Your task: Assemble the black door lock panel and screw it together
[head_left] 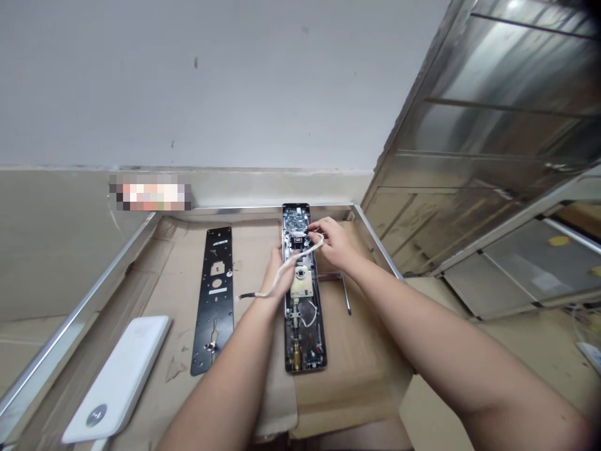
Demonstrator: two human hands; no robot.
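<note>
A long black smart lock housing lies face-up with its inside exposed. It holds a blue circuit board, a metal plate with a square hole and a brass cylinder. My left hand grips its left side, the thumb over the inner parts and the other fingers mostly hidden. On the right, my right hand is pinched at the cable end beside the board. A white sleeved cable loops from there across my left hand to a dark end on the left.
A black perforated backing plate lies left of the housing. Nearer the left front is a white slab with a round silver button. A thin tool lies right of the housing. Cardboard covers the metal-framed table against the wall.
</note>
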